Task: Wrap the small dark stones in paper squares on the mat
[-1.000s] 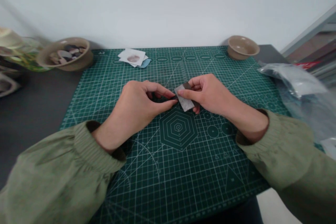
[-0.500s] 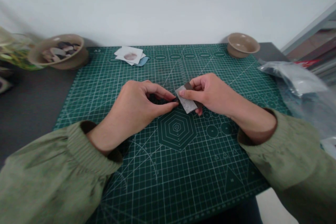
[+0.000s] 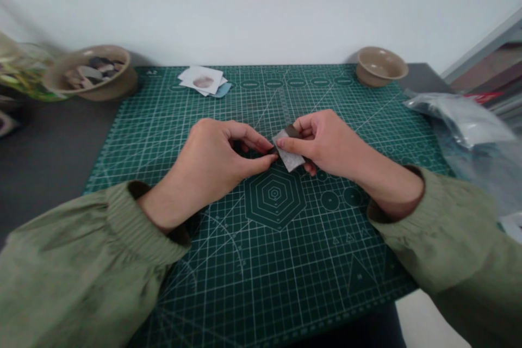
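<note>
My right hand [image 3: 322, 138] grips a small folded piece of sandpaper [image 3: 291, 160], pale grey on the face toward me and dark brown at its top edge. The thumb presses on the grey face, with the fingers behind. My left hand [image 3: 228, 157] pinches a small dark piece [image 3: 274, 150] between thumb and fingertips. That piece meets the left edge of the sandpaper; most of it is hidden by the fingers. Both hands are just above the green cutting mat [image 3: 277, 277].
A brown bowl [image 3: 130, 79] of stone-like pieces stands at the back left. White paper cards [image 3: 204, 80] lie at the mat's far edge. Another brown bowl [image 3: 381, 68] sits back right, with clear plastic bags [image 3: 468, 125] in front of it.
The sandpaper has shifted slightly against the dark piece, and its brown part shows less beside my right thumb. My left hand keeps its pinch. The whole view has moved a little.
</note>
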A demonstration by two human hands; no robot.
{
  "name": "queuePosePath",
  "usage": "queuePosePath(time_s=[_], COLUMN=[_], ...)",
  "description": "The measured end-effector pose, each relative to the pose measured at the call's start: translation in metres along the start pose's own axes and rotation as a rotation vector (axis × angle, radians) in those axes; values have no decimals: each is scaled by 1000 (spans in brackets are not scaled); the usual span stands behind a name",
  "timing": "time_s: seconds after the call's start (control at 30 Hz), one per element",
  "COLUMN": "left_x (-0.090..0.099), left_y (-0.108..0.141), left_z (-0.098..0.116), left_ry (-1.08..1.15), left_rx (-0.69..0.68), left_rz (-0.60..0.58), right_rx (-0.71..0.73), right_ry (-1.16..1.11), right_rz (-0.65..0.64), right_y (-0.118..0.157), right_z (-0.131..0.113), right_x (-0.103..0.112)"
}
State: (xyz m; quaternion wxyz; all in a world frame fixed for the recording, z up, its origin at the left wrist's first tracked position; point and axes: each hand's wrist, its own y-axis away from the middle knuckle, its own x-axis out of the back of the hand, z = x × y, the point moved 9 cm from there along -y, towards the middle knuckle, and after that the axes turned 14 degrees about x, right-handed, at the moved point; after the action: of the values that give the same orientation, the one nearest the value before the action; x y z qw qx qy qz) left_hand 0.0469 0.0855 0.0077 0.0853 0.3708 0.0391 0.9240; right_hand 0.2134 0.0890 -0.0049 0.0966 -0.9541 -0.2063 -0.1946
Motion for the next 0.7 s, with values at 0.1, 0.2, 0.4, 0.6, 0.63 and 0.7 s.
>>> queuePosePath(time_s=[0.1, 0.2, 0.4, 0.6, 0.63, 0.7], left_x=[1, 1, 1, 1, 1, 2], left_y=[1, 1, 0, 1, 1, 1], left_z=[1, 1, -1, 2, 1, 0], left_ry=[13, 4, -7, -3, -6, -16], left_rx=[-3, -15, -12, -16, -14, -11], left_rz=[5, 14, 15, 21, 24, 32], right_rx=[-17, -15, -17, -20, -18, -14], right_ry=[-10, -13, -8, 19, 19, 9], right_rz=[9, 7, 16, 17, 14, 5], right_y=[1, 2, 1, 1, 1, 0], right_z=[0, -1, 0, 0, 0, -1], right_x=[0, -1, -1, 0, -1, -1])
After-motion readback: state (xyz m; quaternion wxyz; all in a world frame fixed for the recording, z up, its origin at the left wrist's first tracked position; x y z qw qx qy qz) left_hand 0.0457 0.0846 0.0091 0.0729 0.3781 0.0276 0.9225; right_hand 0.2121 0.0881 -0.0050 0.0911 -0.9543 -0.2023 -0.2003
